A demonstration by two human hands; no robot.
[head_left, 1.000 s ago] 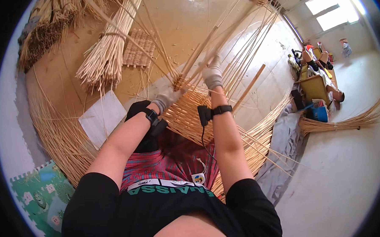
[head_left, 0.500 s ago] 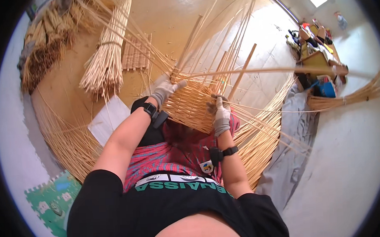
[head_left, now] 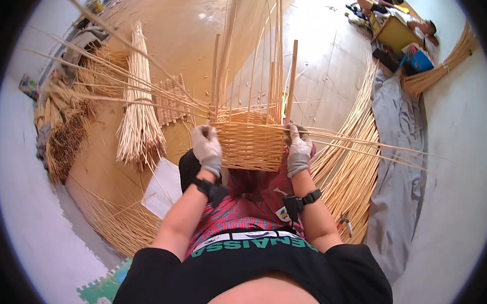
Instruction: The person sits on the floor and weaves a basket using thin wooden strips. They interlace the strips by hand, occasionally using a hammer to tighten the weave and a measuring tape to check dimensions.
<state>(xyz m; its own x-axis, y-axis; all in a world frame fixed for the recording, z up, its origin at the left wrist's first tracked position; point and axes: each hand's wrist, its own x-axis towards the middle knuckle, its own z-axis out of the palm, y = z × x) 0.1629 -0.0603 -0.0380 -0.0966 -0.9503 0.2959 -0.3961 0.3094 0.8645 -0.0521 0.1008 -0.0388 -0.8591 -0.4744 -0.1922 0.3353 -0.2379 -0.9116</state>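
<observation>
A partly woven wicker basket (head_left: 252, 143) rests in my lap, its woven wall facing me. Long loose canes stand up from its far side, and thicker stakes rise at its corners. At the basket's left edge, my gloved left hand (head_left: 207, 149) has its fingers curled closed against the weave. My gloved right hand (head_left: 299, 152) is closed at the right edge, gripping the basket corner and the canes (head_left: 357, 138) that run out to the right. The undersides of both grips are hidden.
A tied cane bundle (head_left: 139, 110) and a flat woven panel (head_left: 170, 101) lie ahead on the left. Long canes (head_left: 353, 174) cover the floor at my right, with pliers (head_left: 343, 222) on them. Grey cloth (head_left: 395, 183) runs along the right wall.
The basket has turned to sit square before me, and its loose canes now swing to the left. My left hand has come down and back toward me; my right hand stays at the right edge.
</observation>
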